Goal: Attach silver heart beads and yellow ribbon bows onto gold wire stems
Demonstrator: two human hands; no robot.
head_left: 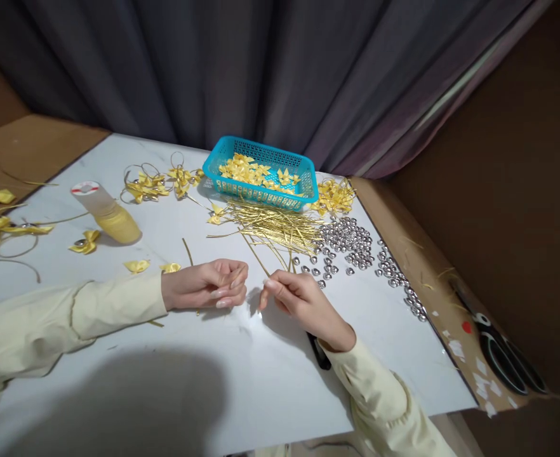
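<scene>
My left hand [220, 284] is closed above the white sheet, its fingers curled in and the thumb pressed against them. Whatever it may hold is hidden. My right hand [295, 297] pinches the near end of a thin gold twist tie [256, 252] between thumb and forefinger. That tie slants back toward a pile of gold ties [280, 223]. Two loose yellow ribbon bows [137, 266] lie by my left wrist, one partly hidden behind it. Small silver beads [346, 236] are heaped beyond my right hand.
A blue basket [261, 193] of yellow bows stands at the back. Left of it are finished-looking bows with ties [146, 185] and a spool of yellow ribbon [111, 216]. Black scissors [501, 358] lie at the right edge; a dark handle [319, 352] shows under my right wrist.
</scene>
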